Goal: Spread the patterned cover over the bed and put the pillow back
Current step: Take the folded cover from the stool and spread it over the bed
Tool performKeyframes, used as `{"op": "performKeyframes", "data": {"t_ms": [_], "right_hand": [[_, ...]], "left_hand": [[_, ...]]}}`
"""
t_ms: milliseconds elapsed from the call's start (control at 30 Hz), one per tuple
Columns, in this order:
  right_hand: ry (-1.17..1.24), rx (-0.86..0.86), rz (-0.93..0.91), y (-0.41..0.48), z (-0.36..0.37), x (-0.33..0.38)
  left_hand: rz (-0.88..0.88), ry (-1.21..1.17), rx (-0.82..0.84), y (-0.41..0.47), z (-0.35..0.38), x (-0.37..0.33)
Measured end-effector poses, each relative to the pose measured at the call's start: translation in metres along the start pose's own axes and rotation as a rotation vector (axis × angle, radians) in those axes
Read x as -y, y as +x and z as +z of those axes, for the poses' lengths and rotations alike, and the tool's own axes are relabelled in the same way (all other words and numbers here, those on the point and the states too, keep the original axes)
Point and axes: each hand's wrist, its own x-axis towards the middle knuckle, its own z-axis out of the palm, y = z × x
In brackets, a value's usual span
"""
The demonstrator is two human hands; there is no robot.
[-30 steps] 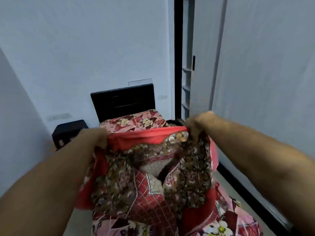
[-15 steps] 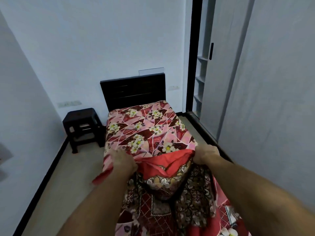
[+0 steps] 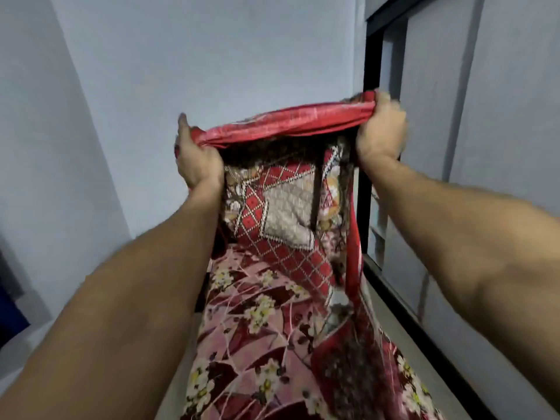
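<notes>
The step in hand looks like the throw. The cover [image 3: 288,207] is lifted by its red hem [image 3: 291,122], ready to be cast over the bed [image 3: 257,325].

To do it well, I judge, the 2 hands should move as 1. The hem should be taut and level, and the arms should sweep forward and down so that air carries the cloth flat. The grips should open only once the hem is past the bed's far edge, which is hidden behind the cloth. The cover hangs bunched along the bed's right edge, so that side may need a tug outward, or a twist could land with it.

The left hand [image 3: 197,159] is raised on a straight arm, fingers curled tight round the hem's left end. The right hand [image 3: 380,131] is a little higher, fisted round the right end.

The cover hangs between them, its lower part lying on the bed. The pillow is out of view.
</notes>
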Motion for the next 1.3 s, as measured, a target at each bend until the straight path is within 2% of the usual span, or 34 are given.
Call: {"op": "performKeyframes", "data": {"t_ms": [67, 133, 200, 267, 400, 500, 567, 633, 767, 867, 933, 967, 1033, 1100, 1167, 1300], "right_hand": [[0.098, -0.159, -0.088, 0.029, -0.019, 0.012], [0.181, -0.211, -0.145, 0.04, -0.032, 0.012], [0.215, -0.281, -0.151, 0.039, -0.04, 0.006], [0.125, -0.345, -0.137, 0.025, -0.048, -0.002], [-0.082, -0.229, -0.132, -0.022, -0.054, -0.043], [-0.282, -0.081, -0.142, -0.066, -0.055, -0.087], [-0.361, 0.049, -0.155, -0.094, -0.055, -0.111], [-0.338, 0.125, -0.098, -0.119, -0.054, -0.126], [-0.457, 0.196, -0.038, -0.169, -0.049, -0.136], [-0.528, 0.268, 0.002, -0.21, -0.049, -0.142], [-0.603, 0.414, 0.075, -0.241, -0.051, -0.153], [-0.639, 0.518, 0.133, -0.259, -0.052, -0.159], [-0.693, 0.745, 0.271, -0.294, -0.057, -0.176], [-0.766, 0.981, 0.407, -0.329, -0.062, -0.194], [-0.847, 1.162, 0.42, -0.354, -0.06, -0.214], [-0.852, 1.326, 0.36, -0.399, -0.044, -0.244]], "left_hand": [[0.159, -0.008, -0.021, 0.015, -0.006, -0.024], [0.311, 0.058, -0.001, 0.021, -0.014, -0.037], [0.374, 0.16, 0.034, 0.028, -0.02, -0.038], [0.405, 0.342, 0.072, 0.028, -0.024, -0.029], [0.453, 0.766, 0.267, -0.015, -0.039, 0.013], [0.49, 0.929, 0.338, -0.043, -0.049, 0.048], [0.395, 1.014, 0.377, -0.056, -0.053, 0.07], [0.246, 1.029, 0.363, -0.069, -0.057, 0.08], [-0.101, 0.911, 0.317, -0.098, -0.069, 0.096], [-0.423, 0.602, 0.464, -0.123, -0.078, 0.131], [-0.713, 0.25, 0.48, -0.151, -0.083, 0.16], [-0.8, 0.179, 0.473, -0.168, -0.087, 0.177], [-0.887, 0.193, 0.509, -0.207, -0.096, 0.206], [-0.892, 0.297, 0.607, -0.238, -0.106, 0.238], [-0.853, 0.425, 0.715, -0.258, -0.112, 0.263], [-0.889, 0.518, 0.776, -0.282, -0.109, 0.283]]}}
